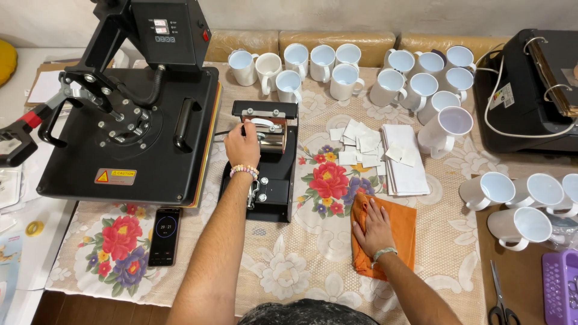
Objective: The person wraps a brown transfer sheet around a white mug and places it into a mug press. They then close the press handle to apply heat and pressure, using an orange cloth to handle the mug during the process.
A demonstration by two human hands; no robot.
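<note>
We see the right hand pressed flat, fingers spread, on the folded orange cloth. Farther off, the left hand closes its grip on the white ceramic mug, which lies sideways, immediately right of the grip, in the black mug press.

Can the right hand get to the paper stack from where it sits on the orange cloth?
Probably yes. The right hand lies flat on the orange cloth, and the white paper stack is just beyond it on the table with nothing between them; the mugs stand farther back.
</note>
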